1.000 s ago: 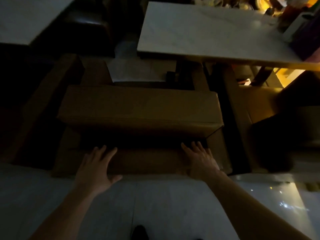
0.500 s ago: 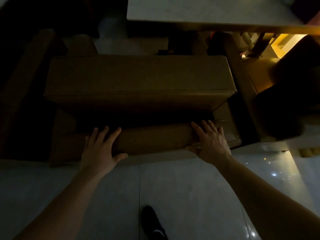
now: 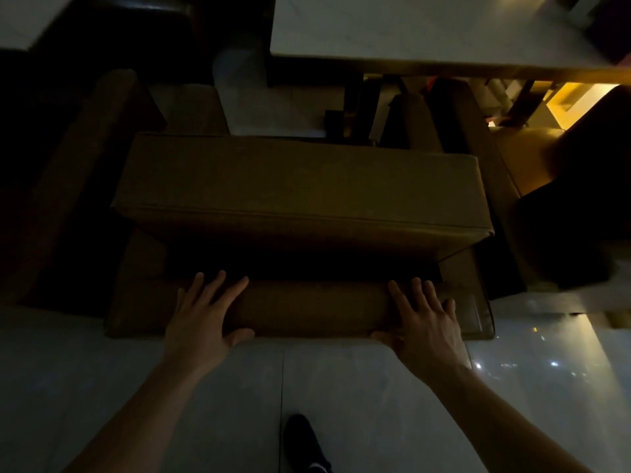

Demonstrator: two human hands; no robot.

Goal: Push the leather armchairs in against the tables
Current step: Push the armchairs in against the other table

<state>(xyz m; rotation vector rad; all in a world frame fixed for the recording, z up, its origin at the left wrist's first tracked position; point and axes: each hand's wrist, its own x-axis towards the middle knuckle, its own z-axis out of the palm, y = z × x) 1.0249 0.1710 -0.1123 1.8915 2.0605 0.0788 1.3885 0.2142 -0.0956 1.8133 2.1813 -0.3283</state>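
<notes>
A brown leather armchair (image 3: pixel 300 186) stands in front of me in dim light, seen from above and behind, its seat facing a pale-topped table (image 3: pixel 409 25) at the upper right. The seat's front edge sits just short of the table's near edge, beside the dark table leg. My left hand (image 3: pixel 205 315) lies flat on the left part of the chair's backrest top, fingers spread, thumb over the rear edge. My right hand (image 3: pixel 423 319) lies the same way on the right part. Neither hand is closed around anything.
A second brown armchair (image 3: pixel 82 172) stands close on the left, and another one (image 3: pixel 526 155) on the right under warm light. A second pale table (image 3: pixel 20 15) and a dark seat (image 3: pixel 136 15) are at the upper left. My shoe (image 3: pixel 304 442) is on the glossy tiled floor.
Both hands went from hovering behind the backrest to lying flat on its top. My shoe has come into view on the floor. Whether the chair itself moved is unclear.
</notes>
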